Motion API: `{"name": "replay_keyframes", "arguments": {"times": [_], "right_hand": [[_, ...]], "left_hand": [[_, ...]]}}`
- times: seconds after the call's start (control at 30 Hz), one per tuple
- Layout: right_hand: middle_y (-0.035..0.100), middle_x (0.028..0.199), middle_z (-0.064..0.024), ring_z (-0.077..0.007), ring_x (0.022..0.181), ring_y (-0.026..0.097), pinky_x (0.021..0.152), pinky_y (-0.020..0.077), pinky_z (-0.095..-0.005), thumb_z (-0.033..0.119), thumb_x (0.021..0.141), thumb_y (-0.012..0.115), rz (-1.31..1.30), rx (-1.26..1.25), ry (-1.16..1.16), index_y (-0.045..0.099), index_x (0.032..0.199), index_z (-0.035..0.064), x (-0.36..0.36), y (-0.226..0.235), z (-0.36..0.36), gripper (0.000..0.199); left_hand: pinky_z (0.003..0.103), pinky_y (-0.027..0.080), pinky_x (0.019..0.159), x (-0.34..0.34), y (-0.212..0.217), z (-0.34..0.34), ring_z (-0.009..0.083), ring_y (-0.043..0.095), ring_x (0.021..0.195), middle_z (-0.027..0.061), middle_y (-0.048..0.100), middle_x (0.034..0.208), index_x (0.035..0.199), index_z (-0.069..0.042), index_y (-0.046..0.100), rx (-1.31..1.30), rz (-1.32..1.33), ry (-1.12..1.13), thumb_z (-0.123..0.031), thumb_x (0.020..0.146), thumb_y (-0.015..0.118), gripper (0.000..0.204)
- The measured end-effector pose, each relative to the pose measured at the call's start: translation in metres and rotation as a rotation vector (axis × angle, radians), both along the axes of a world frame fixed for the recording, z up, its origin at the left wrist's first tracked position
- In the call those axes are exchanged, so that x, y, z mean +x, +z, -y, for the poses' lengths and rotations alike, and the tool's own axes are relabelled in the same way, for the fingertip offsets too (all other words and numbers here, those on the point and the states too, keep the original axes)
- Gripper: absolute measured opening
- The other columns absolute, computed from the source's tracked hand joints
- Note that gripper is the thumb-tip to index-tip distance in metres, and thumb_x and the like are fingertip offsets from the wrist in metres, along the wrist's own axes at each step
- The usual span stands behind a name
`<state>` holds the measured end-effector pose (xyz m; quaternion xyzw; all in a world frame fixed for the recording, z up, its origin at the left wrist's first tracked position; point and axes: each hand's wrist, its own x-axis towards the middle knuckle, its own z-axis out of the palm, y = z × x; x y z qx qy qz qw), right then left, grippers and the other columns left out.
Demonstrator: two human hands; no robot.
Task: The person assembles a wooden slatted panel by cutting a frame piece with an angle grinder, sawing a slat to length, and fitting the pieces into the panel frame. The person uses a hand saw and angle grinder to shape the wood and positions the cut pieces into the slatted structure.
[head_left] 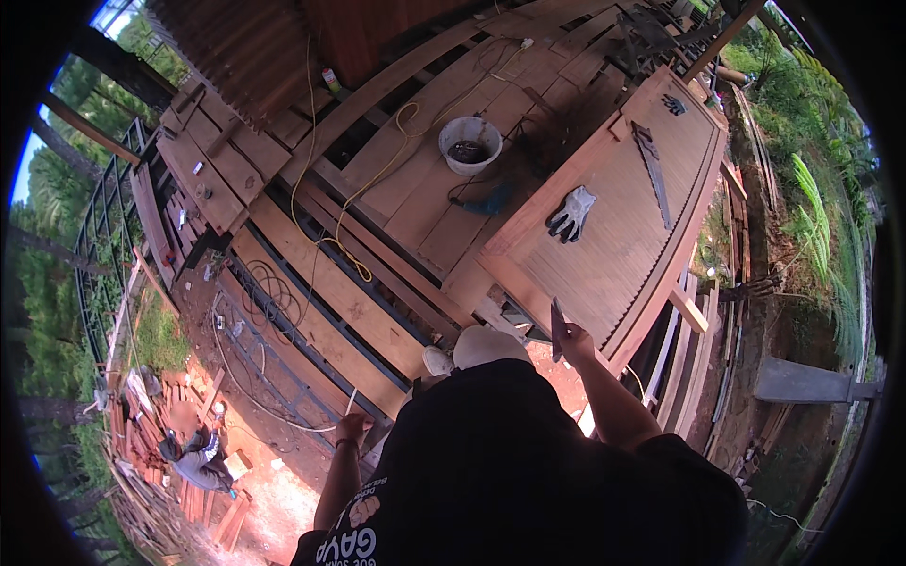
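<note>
My right hand (577, 344) is closed around a dark, narrow, pointed flat piece (557, 326) whose exact kind I cannot make out. It is at the near edge of a large framed wooden panel (613, 245). On that panel lie a grey and black work glove (572, 215), a handsaw (651, 176) and, toward the far end, a second dark glove (673, 105). Low on the left, my left hand (350, 427) pinches a thin pale stick (353, 401), too small to name. It is beside the end of a long light plank (368, 389).
A white bucket (469, 162) with dark contents and a teal power tool (487, 201) sit on boards beyond me. A yellow cord (351, 200) winds across the planks, which have gaps between them. Another person (203, 462) crouches at lower left near stacked timber.
</note>
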<state>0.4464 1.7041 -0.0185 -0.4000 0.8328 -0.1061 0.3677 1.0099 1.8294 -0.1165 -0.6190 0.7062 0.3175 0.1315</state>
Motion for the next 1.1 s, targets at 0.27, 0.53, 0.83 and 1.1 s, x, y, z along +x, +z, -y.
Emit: {"name": "replay_keyframes", "arguments": {"times": [0.27,0.53,0.83,1.1], "right_hand": [[0.071,0.089,-0.0197,-0.0346,0.088,0.069,0.082,0.053,-0.0434,0.044,0.091,0.051,-0.104,0.077,-0.071,0.068,0.105,0.0077,-0.015,-0.037,0.069,0.042],[0.069,0.095,-0.0256,-0.0347,0.093,0.069,0.081,0.0542,-0.0419,0.039,0.082,0.063,-0.303,0.356,-0.299,0.066,0.093,-0.0041,-0.054,-0.031,0.159,0.045],[0.066,0.1,-0.0271,-0.0437,0.097,0.064,0.086,0.051,-0.0484,0.017,0.08,0.056,-0.374,-0.077,-0.177,0.065,0.106,-0.0047,-0.05,-0.028,0.374,0.035],[0.07,0.097,-0.0186,-0.0354,0.092,0.068,0.084,0.0524,-0.0448,0.027,0.084,0.059,-0.118,-0.421,0.235,0.068,0.108,0.0066,0.057,-0.051,0.592,0.032]], "left_hand": [[0.042,0.056,0.081,0.0,0.008,0.06,0.0272,0.07,0.088,0.0137,0.072,0.095,0.096,-0.01,0.071,0.173,0.258,-0.095,-0.025,0.086,0.061,0.021],[0.031,0.055,0.073,-0.017,0.051,0.233,0.0204,0.07,0.079,0.0144,0.073,0.084,0.098,0.002,0.07,0.095,-0.383,0.986,-0.019,0.084,0.063,0.026],[0.029,0.053,0.077,-0.034,0.124,0.483,0.0186,0.07,0.085,0.0118,0.073,0.087,0.102,0.002,0.065,-0.063,-0.535,1.003,-0.023,0.091,0.06,0.028],[0.032,0.056,0.076,0.007,0.078,0.481,0.0222,0.071,0.081,0.0143,0.072,0.088,0.1,0.006,0.065,0.122,-0.41,1.276,-0.019,0.09,0.061,0.028]]}}
